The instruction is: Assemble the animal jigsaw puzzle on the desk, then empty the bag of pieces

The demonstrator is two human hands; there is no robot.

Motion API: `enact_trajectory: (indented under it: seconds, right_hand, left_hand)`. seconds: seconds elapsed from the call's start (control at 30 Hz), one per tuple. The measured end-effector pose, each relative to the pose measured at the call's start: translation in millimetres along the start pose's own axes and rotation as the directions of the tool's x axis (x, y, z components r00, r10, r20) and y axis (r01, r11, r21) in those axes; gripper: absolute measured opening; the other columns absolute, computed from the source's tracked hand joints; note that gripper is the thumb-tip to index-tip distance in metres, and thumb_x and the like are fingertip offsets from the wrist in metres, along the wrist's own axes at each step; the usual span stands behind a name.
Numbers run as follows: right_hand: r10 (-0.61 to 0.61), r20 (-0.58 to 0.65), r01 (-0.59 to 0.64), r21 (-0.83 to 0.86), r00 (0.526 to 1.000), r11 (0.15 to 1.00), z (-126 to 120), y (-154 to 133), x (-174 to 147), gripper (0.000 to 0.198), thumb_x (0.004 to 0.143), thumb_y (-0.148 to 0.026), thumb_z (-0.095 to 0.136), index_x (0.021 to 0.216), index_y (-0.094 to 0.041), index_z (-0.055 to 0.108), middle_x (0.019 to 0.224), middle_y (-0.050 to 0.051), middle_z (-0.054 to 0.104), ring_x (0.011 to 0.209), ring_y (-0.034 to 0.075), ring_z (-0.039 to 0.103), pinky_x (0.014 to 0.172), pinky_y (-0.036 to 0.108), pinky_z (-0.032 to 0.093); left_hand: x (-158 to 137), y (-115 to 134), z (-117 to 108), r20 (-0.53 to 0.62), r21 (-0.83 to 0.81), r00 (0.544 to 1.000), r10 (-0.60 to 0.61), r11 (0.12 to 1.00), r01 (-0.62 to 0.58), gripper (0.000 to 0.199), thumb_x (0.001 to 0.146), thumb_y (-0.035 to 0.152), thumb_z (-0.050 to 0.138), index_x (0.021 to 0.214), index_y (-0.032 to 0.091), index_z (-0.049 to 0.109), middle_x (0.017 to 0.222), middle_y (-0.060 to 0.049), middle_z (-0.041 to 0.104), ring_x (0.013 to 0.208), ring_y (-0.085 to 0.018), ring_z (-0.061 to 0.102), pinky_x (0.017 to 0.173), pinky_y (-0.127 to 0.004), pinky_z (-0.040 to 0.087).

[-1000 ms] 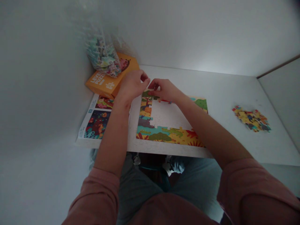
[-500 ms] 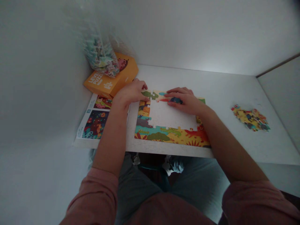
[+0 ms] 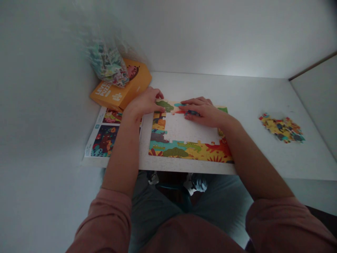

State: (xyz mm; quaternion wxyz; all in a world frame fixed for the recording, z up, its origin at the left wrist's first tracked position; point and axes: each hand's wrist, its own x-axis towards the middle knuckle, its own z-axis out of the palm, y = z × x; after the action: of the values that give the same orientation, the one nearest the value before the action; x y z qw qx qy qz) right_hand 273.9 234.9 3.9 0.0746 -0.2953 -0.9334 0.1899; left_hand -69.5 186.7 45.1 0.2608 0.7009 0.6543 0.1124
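Note:
A frame of joined jigsaw pieces [image 3: 191, 147], printed with animals and trees, lies on the white table around a bare middle. My left hand [image 3: 147, 102] is at its far left corner, with thumb and forefinger closed about the puzzle piece [image 3: 164, 105] showing a green treetop. My right hand [image 3: 204, 111] lies over the far row, its fingers stretched out flat on pieces with a blue patch [image 3: 179, 104] and a red shape. That hand covers part of the far row. The treetop piece meets the row beside it with no visible gap.
Loose jigsaw pieces [image 3: 283, 128] lie in a pile on the right of the table [image 3: 250, 95]. At the left, a clear bag of pieces [image 3: 109, 65] rests on an orange puzzle box [image 3: 137, 84]. Printed picture sheets [image 3: 104, 138] lie under my left forearm. Walls border the table.
The gap between the treetop piece and the far row has closed as my right hand and that row moved slightly left. The whole view has shifted a little.

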Motion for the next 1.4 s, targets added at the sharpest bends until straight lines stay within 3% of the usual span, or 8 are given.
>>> enact_trajectory:
  seconds: [0.23,0.4,0.87,1.0,1.1,1.2,1.27,1.4]
  right_hand:
    - [0.007,0.013,-0.007,-0.008,1.0,1.0,-0.3,-0.3,-0.9,0.061,0.122,-0.051,0.071,0.182,-0.051,0.08,0.191,0.007,0.074,0.172,0.056,0.064,0.14,0.091,0.05]
    - [0.026,0.036,-0.025,-0.013,0.999,1.0,-2.5,-3.1,-0.8,0.061,0.122,-0.051,0.072,0.182,-0.051,0.08,0.193,0.008,0.073,0.174,0.057,0.062,0.141,0.091,0.049]
    - [0.01,0.03,-0.011,0.02,1.0,1.0,-0.9,-2.3,-1.4,0.059,0.12,-0.053,0.072,0.178,-0.048,0.083,0.195,0.005,0.072,0.172,0.057,0.062,0.141,0.09,0.048]
    - [0.031,0.016,-0.032,0.068,0.999,0.997,-9.7,-2.6,-4.6,0.057,0.119,-0.056,0.075,0.174,-0.047,0.086,0.191,0.006,0.075,0.173,0.057,0.063,0.144,0.092,0.045]
    - [0.072,-0.07,-0.062,0.138,0.995,0.988,-26.6,7.7,-14.3,0.055,0.116,-0.063,0.079,0.167,-0.046,0.09,0.182,0.009,0.081,0.171,0.058,0.066,0.144,0.091,0.045]
    - [0.201,-0.236,-0.142,0.244,0.951,0.959,-43.1,28.6,-28.0,0.051,0.111,-0.07,0.085,0.153,-0.043,0.094,0.168,0.013,0.086,0.157,0.053,0.075,0.136,0.082,0.055]
    - [0.312,-0.351,-0.198,0.324,0.883,0.925,-47.2,46.0,-35.0,0.047,0.109,-0.071,0.087,0.142,-0.038,0.095,0.159,0.016,0.089,0.145,0.048,0.08,0.129,0.074,0.06]
    - [0.427,-0.459,-0.243,0.407,0.779,0.881,-36.3,78.6,-37.6,0.037,0.108,-0.067,0.088,0.122,-0.033,0.093,0.143,0.021,0.092,0.129,0.042,0.081,0.122,0.066,0.061]
  left_hand:
    - [-2.4,1.4,-2.5,0.029,-0.003,1.0,-0.001,1.0,0.001,0.042,0.088,0.044,0.097,0.125,0.029,0.084,0.138,-0.011,0.083,0.117,-0.032,0.078,0.101,-0.04,0.063]
    - [-1.7,0.8,-1.7,0.019,-0.009,1.0,-0.005,1.0,0.005,0.04,0.088,0.043,0.098,0.124,0.03,0.085,0.128,-0.009,0.083,0.115,-0.032,0.078,0.099,-0.039,0.062]
    - [-2.1,2.0,-1.4,0.008,0.051,1.0,-0.015,0.999,0.015,0.047,0.093,0.044,0.097,0.135,0.028,0.088,0.13,-0.011,0.086,0.112,-0.031,0.08,0.1,-0.042,0.065]
    - [-3.0,2.6,-2.2,0.005,0.035,1.0,-0.024,0.999,0.024,0.05,0.09,0.044,0.102,0.136,0.029,0.089,0.135,-0.012,0.086,0.114,-0.032,0.082,0.101,-0.044,0.066]
    - [-3.9,2.0,-4.5,-0.046,-0.016,0.998,-0.034,0.999,0.033,0.053,0.091,0.051,0.104,0.139,0.033,0.09,0.141,-0.011,0.088,0.117,-0.032,0.082,0.102,-0.044,0.066]
    - [-4.1,1.3,-5.9,-0.102,-0.054,0.994,-0.047,0.998,0.041,0.048,0.099,0.06,0.098,0.139,0.035,0.09,0.142,-0.01,0.09,0.118,-0.032,0.081,0.101,-0.043,0.066]
    - [-3.4,1.0,-5.3,-0.093,-0.047,0.994,-0.051,0.998,0.047,0.044,0.099,0.06,0.096,0.134,0.034,0.091,0.136,-0.01,0.091,0.116,-0.031,0.081,0.101,-0.044,0.067]
    - [-0.8,1.5,-1.1,-0.057,-0.007,0.998,-0.041,0.999,0.041,0.041,0.095,0.056,0.099,0.126,0.031,0.091,0.126,-0.009,0.091,0.114,-0.031,0.081,0.101,-0.043,0.065]
